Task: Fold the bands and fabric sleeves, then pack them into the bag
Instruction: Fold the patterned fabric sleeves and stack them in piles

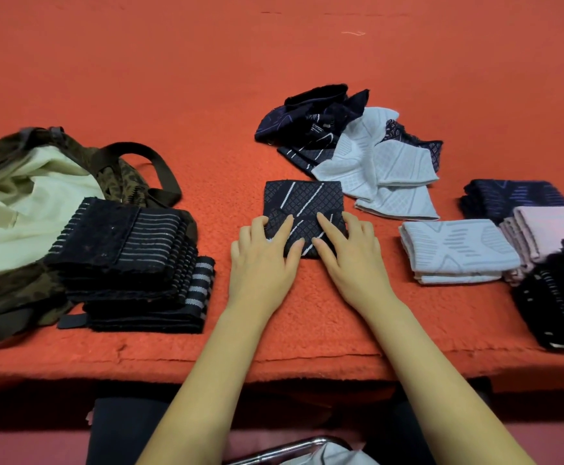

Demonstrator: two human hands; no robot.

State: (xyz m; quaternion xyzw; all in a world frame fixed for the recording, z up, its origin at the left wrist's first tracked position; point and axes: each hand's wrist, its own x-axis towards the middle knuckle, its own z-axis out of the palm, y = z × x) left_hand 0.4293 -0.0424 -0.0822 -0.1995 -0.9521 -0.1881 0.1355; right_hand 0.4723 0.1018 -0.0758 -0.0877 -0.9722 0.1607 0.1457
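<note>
Both hands flat on dark patterned sleeve (302,209), centre of red-covered table (173,95): left hand (264,253) & right hand (347,250) w/ fingers straight, pressing its near half. Bag (22,196) lies open at far left, stack of folded dark bands (133,260) just beside it. Unfolded pile (351,139) behind; folded white sleeve (458,250) to the right.

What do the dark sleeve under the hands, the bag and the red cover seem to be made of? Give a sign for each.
Sleeve: probably stretchy knit, matt; a fine diamond grid with white stripes. Bag: seemingly printed canvas, with smooth pale lining. Cover: looks like fleece or felt; fuzzy nap, rough edge.
</note>
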